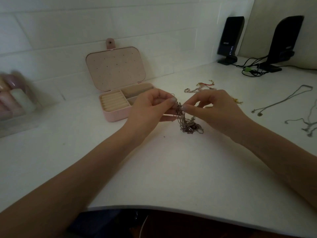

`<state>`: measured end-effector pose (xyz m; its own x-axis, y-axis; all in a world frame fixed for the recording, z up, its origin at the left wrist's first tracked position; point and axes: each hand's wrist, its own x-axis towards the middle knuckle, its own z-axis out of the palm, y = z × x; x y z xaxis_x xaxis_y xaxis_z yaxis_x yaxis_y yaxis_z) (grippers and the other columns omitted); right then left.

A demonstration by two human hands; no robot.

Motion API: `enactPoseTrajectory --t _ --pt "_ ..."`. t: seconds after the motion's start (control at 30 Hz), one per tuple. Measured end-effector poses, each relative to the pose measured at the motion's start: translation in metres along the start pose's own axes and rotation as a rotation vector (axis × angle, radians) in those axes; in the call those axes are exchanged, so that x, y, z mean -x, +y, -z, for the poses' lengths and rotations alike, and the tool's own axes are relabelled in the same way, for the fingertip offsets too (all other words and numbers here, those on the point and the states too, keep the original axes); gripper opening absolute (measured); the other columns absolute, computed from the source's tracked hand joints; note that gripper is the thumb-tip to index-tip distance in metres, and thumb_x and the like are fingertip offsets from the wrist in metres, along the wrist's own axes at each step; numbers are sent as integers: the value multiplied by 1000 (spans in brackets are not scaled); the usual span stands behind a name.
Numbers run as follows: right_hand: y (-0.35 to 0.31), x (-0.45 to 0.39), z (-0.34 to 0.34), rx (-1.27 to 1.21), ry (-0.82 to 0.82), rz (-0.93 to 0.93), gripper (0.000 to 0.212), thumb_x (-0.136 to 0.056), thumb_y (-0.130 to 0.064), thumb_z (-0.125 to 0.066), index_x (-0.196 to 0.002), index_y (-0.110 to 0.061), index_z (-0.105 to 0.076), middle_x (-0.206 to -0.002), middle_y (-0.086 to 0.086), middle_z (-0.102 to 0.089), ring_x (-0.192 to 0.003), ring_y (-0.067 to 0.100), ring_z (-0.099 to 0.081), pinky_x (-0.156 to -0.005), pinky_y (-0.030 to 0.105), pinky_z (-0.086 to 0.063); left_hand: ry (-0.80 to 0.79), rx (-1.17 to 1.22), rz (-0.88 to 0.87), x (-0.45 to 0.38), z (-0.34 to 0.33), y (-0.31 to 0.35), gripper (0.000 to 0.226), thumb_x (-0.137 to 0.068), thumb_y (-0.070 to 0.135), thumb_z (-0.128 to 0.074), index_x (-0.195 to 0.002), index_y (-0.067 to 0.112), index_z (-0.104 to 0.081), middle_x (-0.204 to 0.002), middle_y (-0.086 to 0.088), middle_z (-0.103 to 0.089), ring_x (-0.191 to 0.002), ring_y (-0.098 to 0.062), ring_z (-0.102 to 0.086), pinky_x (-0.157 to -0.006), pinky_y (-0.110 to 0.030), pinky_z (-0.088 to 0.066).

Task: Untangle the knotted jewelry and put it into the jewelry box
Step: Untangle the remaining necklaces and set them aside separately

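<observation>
A knotted clump of silver chains (pixel 187 124) hangs between my two hands, its lower part resting on the white desk (pixel 171 169). My left hand (pixel 151 107) pinches the top of the clump from the left. My right hand (pixel 216 109) pinches it from the right, fingertips almost touching the left ones. The pink jewelry box (pixel 114 115) stands open just left of my left hand, lid upright, with cream ring rolls and compartments inside.
Behind my hands lie a chain bracelet with red and yellow threads (pixel 200 87). Separate silver necklaces (pixel 283 102) lie at the right. Two black speakers (pixel 229 38) with cables stand at the back right. A blurred clear container (pixel 15 100) sits at the left.
</observation>
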<state>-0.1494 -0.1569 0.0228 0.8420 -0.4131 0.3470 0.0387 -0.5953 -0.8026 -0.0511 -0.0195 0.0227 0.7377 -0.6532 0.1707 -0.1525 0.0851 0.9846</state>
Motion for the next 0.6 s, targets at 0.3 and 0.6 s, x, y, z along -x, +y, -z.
enactPoseTrajectory --t 0.3,0.6 --pt "5 2 -6 202 -29 111 29 -101 -21 -42 -72 -25 -44 -65 -8 -52 -54 -3 -48 -51 10 -35 -65 119 138 0 -7 -4 17 -99 8 -47 -83 9 -51 -72 -3 -65 -69 -14 -66 -72 -28 -59" --pt "3 3 -8 154 -123 145 28 -100 -28 -43 -75 -15 -48 -73 4 -55 -72 21 -53 -66 35 -43 -70 382 261 -1 -10 -1 18 -100 6 -43 -83 7 -50 -78 -8 -58 -59 -12 -62 -63 -24 -58"
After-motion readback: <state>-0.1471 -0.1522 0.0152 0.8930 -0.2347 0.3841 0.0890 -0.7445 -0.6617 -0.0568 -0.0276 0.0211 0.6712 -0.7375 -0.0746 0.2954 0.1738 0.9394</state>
